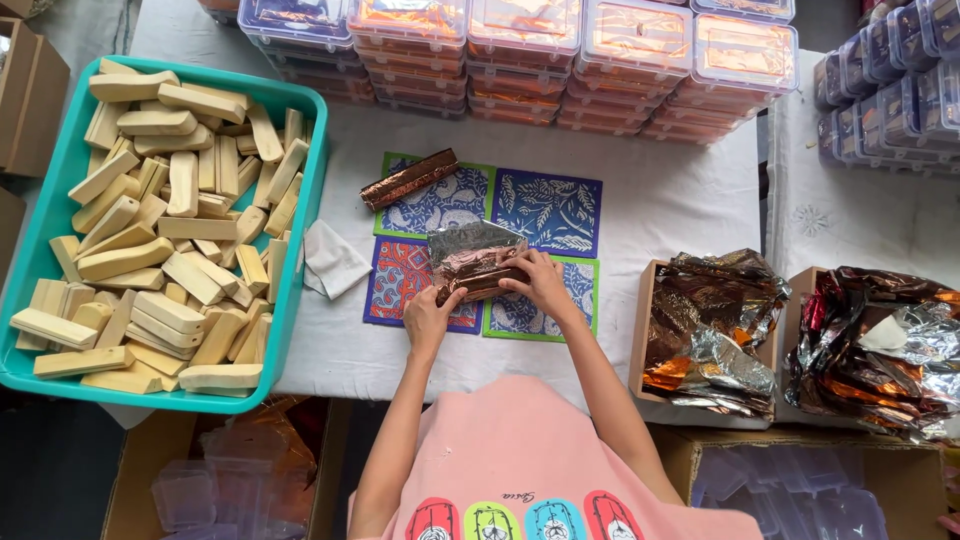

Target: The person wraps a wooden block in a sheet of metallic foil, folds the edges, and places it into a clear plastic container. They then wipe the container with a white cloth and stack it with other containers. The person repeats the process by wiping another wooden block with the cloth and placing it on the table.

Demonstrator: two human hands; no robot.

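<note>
Both hands press on a shiny copper-and-silver foil sheet folded around a block on four patterned mats. My left hand holds the foil bundle's near left end. Gripping its near right edge is my right hand. A finished copper foil-wrapped bar lies tilted on the far left mat. A turquoise tray at the left is heaped with several pale wooden blocks.
Stacks of clear lidded plastic boxes line the table's far edge, with more at the right. Two open cartons of crumpled foil sheets stand right of the mats. A small white cloth lies beside the tray. Cardboard boxes sit below.
</note>
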